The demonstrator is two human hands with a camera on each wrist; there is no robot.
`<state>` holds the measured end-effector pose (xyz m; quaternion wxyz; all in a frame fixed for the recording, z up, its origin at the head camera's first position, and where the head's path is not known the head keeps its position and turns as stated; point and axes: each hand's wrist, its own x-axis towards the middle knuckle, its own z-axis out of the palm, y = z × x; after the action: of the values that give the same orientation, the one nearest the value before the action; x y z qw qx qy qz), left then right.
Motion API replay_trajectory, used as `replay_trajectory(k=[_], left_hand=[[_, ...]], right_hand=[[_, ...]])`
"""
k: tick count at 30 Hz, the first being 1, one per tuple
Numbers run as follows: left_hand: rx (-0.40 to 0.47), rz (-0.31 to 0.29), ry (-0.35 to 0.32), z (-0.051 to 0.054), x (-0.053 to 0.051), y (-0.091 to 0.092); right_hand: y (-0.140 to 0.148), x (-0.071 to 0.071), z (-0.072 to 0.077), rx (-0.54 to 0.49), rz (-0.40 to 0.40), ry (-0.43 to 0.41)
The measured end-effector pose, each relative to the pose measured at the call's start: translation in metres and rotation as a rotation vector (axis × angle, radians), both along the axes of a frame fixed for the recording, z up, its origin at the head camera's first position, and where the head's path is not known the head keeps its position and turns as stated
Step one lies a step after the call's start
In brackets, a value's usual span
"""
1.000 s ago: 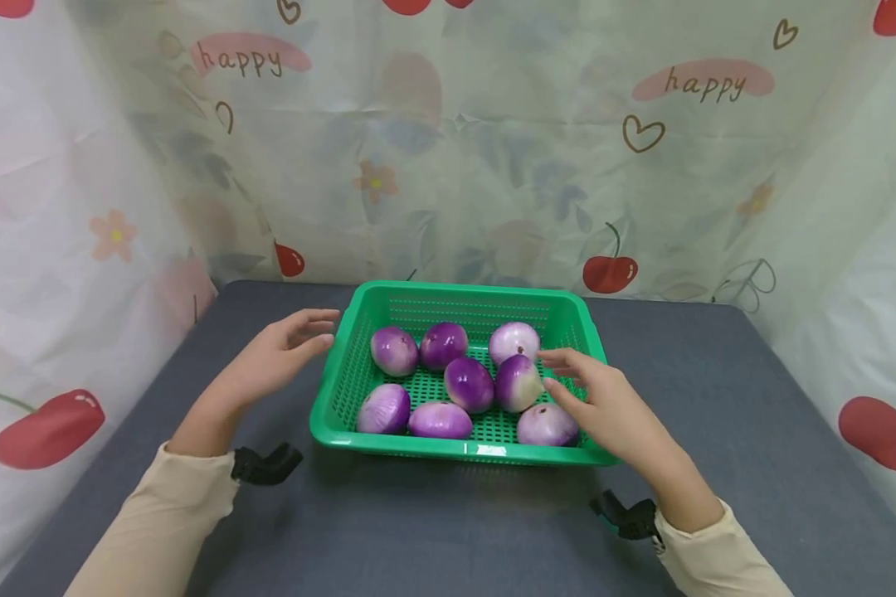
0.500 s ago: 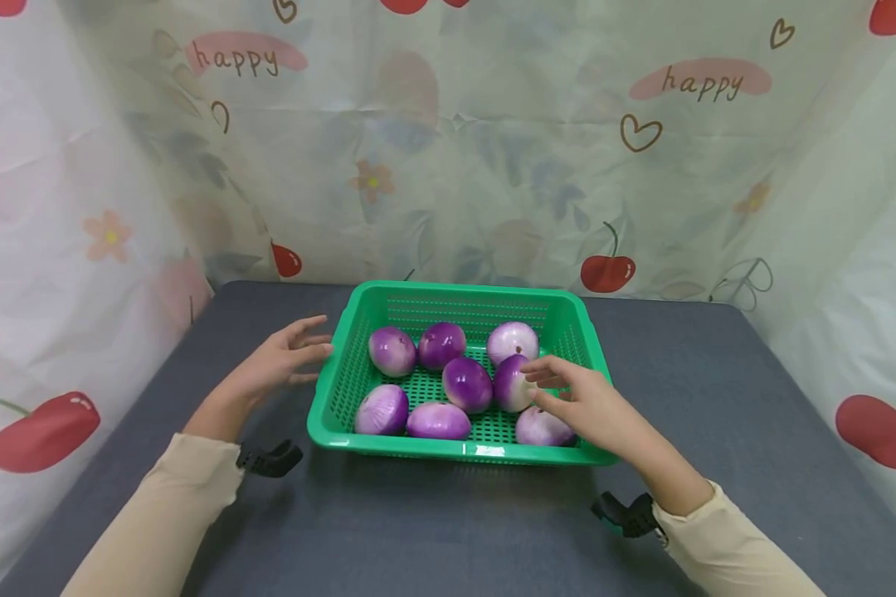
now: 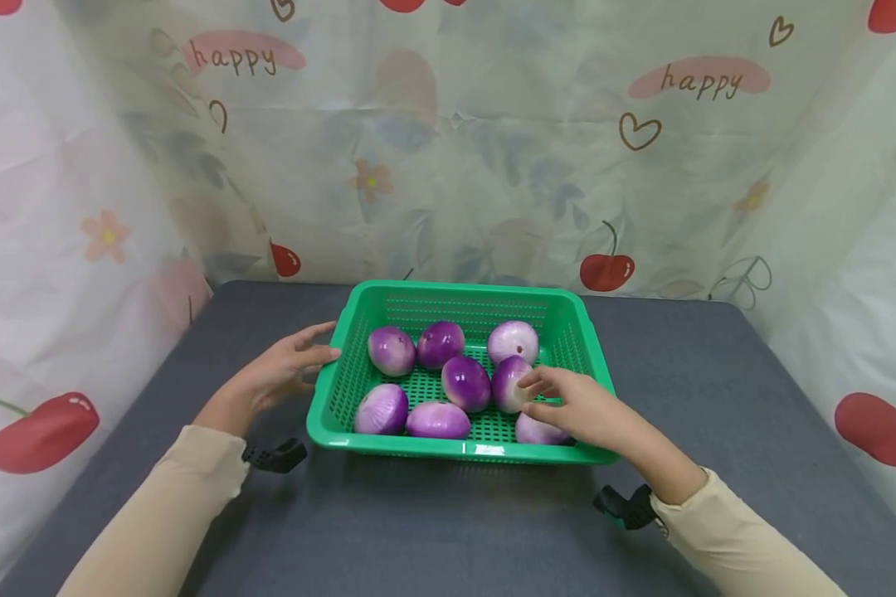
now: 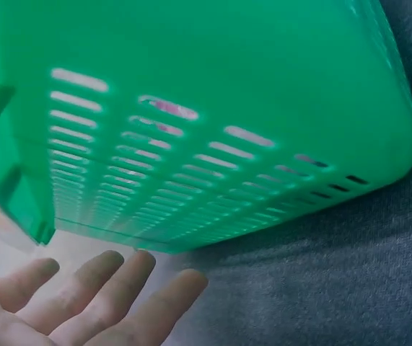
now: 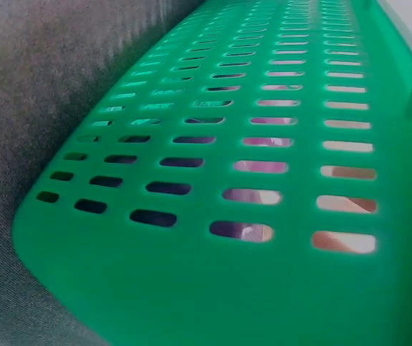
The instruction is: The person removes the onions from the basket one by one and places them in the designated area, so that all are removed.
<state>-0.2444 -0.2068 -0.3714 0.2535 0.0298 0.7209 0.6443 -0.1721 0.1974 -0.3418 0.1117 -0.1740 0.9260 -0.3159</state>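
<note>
A green slotted plastic basket point(image 3: 403, 448) holds several red onions. My left hand point(image 3: 272, 377) is at its left rim, with the thumb by the rim. In the left wrist view the other fingers point(image 4: 119, 295) extend loosely beside the slotted wall point(image 4: 299, 72). My right hand point(image 3: 586, 406) reaches over the right side, fingers gently bent, at a purple-and-white onion point(image 3: 504, 385); I cannot tell whether they touch it. Beneath that hand a paler onion point(image 3: 539, 431) is partly hidden. The right wrist view shows mainly the basket's outer wall point(image 5: 191, 288), with bits of onion and hand through the slots.
The basket stands on a dark grey tabletop point(image 3: 448, 531). Printed curtains point(image 3: 463, 207) surround the table at the back and sides. A thin looped cord point(image 3: 747, 282) hangs at the back right. Each wrist wears a black camera mount point(image 3: 276, 456).
My right hand has moved left, further over the basket and closer to the purple-and-white onion. My left hand has lowered slightly and come up to the left rim. The onions stay in place.
</note>
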Motion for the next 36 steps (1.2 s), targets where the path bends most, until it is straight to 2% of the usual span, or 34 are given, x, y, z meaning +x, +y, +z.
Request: replay_trajectory(k=[10,19,24,31,36], left_hand=[[0.091,-0.021,-0.031,-0.006,-0.001,0.001],[0.192,-0.026,-0.061,-0.012,-0.001,-0.001],[0.219,-0.034,-0.076,-0.013,-0.002,-0.002],[0.242,-0.052,-0.061,-0.017,-0.004,-0.004],[0.264,-0.045,-0.078,-0.018,-0.004,-0.003]], right_hand=[[0.001,-0.003,-0.001,0.0,0.05,-0.077],[0.002,-0.01,-0.006,0.02,0.125,-0.101],[0.002,-0.012,-0.009,0.022,0.159,-0.081],[0.001,-0.016,-0.012,0.064,0.205,-0.006],[0.001,-0.017,-0.012,0.097,0.215,0.0]])
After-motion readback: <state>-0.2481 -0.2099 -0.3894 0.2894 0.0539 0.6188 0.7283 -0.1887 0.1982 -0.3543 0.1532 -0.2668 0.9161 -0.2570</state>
